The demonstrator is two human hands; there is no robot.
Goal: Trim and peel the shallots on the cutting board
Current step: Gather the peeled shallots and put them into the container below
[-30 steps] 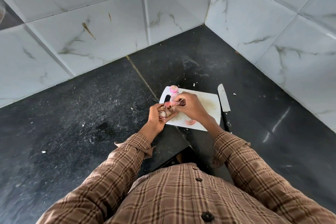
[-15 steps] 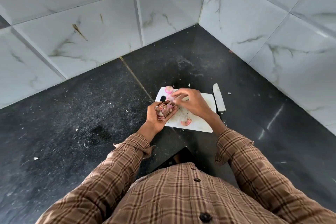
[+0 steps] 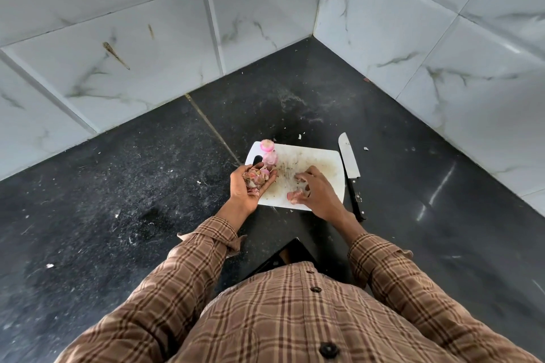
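Cupping a heap of dry pinkish shallot skins (image 3: 256, 179), the left hand (image 3: 250, 186) is held palm-up at the stained white plastic cutting board (image 3: 321, 165). Fingers of the right hand (image 3: 317, 190) are curled down by a pink peel scrap (image 3: 294, 195). Two peeled pink shallots (image 3: 269, 152) are stacked at the board's far corner; a steel black-handled knife (image 3: 349, 169) is laid alongside.

left grip (image 3: 250, 186) cupped palm-up with fingers curled, right grip (image 3: 317, 190) palm-down with fingers spread.
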